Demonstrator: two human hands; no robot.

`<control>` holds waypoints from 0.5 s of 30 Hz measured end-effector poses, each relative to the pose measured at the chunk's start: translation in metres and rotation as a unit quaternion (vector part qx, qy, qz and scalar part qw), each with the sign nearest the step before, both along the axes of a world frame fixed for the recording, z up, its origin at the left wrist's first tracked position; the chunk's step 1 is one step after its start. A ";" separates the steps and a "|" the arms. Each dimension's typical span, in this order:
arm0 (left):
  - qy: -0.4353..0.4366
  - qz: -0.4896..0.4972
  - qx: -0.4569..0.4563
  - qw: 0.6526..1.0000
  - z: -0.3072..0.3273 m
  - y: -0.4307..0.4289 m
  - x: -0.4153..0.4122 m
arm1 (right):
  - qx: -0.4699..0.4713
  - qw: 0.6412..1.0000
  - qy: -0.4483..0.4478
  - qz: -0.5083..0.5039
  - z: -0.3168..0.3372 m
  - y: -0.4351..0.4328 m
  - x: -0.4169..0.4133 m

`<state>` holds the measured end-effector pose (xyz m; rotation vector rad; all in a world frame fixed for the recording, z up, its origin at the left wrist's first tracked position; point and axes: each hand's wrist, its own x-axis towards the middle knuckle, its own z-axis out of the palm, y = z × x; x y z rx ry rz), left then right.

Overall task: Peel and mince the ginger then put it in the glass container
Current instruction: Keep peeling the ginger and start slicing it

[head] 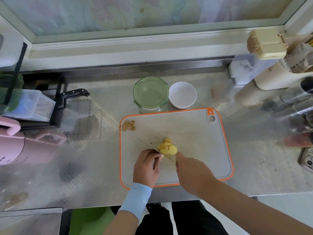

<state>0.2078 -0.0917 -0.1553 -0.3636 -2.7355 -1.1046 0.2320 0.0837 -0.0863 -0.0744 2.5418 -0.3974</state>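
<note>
Ginger slices (167, 148) piled mid cutting board (194, 141). Right hand (192, 174) grips knife (147, 145), blade pointing to 10 o'clock. Left hand (147, 167) curled beside blade; hold unclear. Glass container (150, 94) at board's 12 o'clock.

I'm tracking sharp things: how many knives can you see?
2. One knife is in the right hand, blade on the cutting board by the ginger slices; a black-handled knife sits in the rack at the left. More could be hidden there.
</note>
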 end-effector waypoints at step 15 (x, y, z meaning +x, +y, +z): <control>-0.014 -0.007 -0.009 1.000 0.002 0.000 0.002 | -0.009 0.999 -0.012 -0.037 -0.015 -0.020 -0.029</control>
